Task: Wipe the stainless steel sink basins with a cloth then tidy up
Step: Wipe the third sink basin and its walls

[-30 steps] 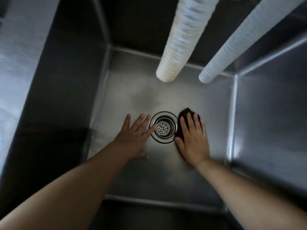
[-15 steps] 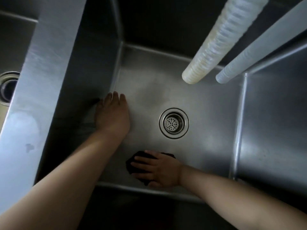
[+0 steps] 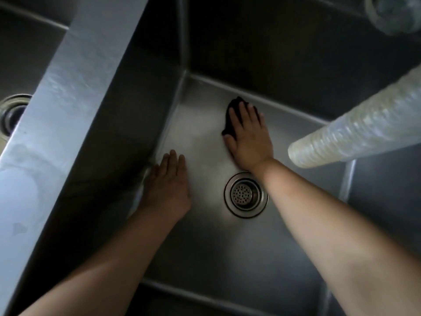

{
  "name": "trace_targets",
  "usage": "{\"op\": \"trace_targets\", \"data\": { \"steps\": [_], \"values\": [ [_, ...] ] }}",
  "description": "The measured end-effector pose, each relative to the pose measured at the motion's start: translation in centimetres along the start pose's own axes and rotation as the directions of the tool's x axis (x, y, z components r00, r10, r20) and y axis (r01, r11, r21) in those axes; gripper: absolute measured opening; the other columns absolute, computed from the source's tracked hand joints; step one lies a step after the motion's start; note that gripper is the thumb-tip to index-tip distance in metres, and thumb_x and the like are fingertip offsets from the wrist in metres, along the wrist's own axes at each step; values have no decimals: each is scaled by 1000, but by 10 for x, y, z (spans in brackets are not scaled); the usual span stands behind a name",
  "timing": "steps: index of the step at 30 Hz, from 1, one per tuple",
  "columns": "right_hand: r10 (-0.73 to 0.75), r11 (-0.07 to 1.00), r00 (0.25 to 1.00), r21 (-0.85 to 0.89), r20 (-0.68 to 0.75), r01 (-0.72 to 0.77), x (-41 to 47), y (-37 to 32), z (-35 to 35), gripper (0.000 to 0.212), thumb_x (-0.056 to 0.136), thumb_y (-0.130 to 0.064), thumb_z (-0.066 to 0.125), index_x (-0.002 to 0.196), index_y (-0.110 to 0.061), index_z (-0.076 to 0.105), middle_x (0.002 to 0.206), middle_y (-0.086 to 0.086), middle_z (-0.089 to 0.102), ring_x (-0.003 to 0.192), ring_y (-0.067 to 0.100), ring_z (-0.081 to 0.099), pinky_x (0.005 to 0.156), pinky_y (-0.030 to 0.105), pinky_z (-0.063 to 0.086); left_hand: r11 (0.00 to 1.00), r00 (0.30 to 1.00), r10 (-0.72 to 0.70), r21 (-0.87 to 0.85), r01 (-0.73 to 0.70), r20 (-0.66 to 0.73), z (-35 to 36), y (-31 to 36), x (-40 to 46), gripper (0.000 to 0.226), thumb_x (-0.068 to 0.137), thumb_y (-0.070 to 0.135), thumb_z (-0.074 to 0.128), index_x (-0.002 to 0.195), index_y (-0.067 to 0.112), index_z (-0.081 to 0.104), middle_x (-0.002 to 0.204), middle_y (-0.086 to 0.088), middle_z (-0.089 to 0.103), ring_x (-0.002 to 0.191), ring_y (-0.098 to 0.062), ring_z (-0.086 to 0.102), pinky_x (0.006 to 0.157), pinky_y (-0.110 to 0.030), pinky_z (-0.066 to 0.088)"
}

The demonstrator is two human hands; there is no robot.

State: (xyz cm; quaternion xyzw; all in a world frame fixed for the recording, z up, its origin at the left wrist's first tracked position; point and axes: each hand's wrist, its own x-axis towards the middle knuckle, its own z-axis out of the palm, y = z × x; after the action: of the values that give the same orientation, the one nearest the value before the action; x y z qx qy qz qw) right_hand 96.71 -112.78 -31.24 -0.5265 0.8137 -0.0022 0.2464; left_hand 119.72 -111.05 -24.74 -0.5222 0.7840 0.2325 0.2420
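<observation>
I look down into a deep stainless steel sink basin (image 3: 205,242). My right hand (image 3: 248,137) lies flat with straight fingers on a dark cloth (image 3: 230,119), pressing it against the basin floor near the far wall, beyond the round drain strainer (image 3: 245,194). Most of the cloth is hidden under the palm. My left hand (image 3: 167,188) rests flat and open on the floor along the left wall, left of the drain, holding nothing.
A wide steel divider (image 3: 57,115) separates this basin from a second one at the left, whose drain (image 3: 12,115) shows at the frame edge. A ribbed whitish hose (image 3: 355,131) hangs in from the upper right, above the basin. Steel walls enclose all sides.
My right hand has swept the cloth from the near edge of the floor up past the drain to the far wall. My left hand has stayed along the left wall.
</observation>
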Motion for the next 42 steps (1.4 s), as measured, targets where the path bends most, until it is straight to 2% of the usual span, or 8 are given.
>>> {"op": "trace_targets", "data": {
  "steps": [4,8,12,17,20,29,35,42],
  "values": [
    [-59,994,956,-105,-289,29,-25,27,-25,63,82,-50,39,138,-21,41,142,8,45,133,24,33,111,26,13,996,994,41,79,-49,100,14,-6,-1,139,62,64,70,143,9,-28,149,-17,-35,138,-31,-31,112,-48,-15],
    [168,977,949,-83,-268,-197,-51,72,-26,71,86,-51,35,148,-17,26,155,12,22,143,31,14,116,36,3,994,983,52,86,-69,178,18,-5,4,152,53,66,74,135,5,-38,135,-20,-50,121,-35,-48,105,-55,-23],
    [349,926,855,3,-383,-377,-67,88,-28,62,93,-27,51,147,-6,28,153,20,25,142,36,16,117,41,2,997,968,48,53,-63,248,19,-5,8,155,52,67,75,125,5,-47,125,-22,-57,108,-36,-57,96,-56,-29],
    [610,792,758,142,-230,-594,-61,63,-25,63,97,-28,44,147,0,19,155,23,16,142,37,11,113,40,2,998,956,60,7,-65,287,16,-7,7,154,54,66,74,116,7,-54,116,-22,-63,107,-36,-58,91,-55,-33],
    [448,876,798,18,-403,-483,-32,27,-26,64,99,-36,33,150,-5,9,157,19,7,145,32,4,117,43,3,998,955,63,-8,-64,290,14,-8,8,154,55,66,74,115,8,-55,116,-22,-64,107,-36,-59,92,-55,-33],
    [216,971,893,-12,-395,-241,27,-69,-3,66,97,-35,33,150,-3,9,156,23,4,145,33,0,118,39,-1,998,960,65,-11,-64,273,14,-8,7,154,53,65,76,120,8,-51,115,-21,-64,107,-36,-58,98,-57,-28],
    [-444,884,871,-262,-211,387,29,-129,13,58,97,-34,37,150,-13,22,157,12,16,146,26,8,115,30,-3,998,962,51,8,-55,270,15,-6,7,153,55,65,74,113,6,-55,109,-21,-65,113,-37,-53,98,-56,-28],
    [-451,877,868,-281,-208,389,24,-93,2,58,97,-33,39,149,-13,24,157,10,19,146,22,10,115,30,-1,998,971,50,29,-59,233,20,-5,5,156,52,66,75,119,6,-52,116,-21,-63,109,-35,-57,94,-56,-31]
  ]
}}
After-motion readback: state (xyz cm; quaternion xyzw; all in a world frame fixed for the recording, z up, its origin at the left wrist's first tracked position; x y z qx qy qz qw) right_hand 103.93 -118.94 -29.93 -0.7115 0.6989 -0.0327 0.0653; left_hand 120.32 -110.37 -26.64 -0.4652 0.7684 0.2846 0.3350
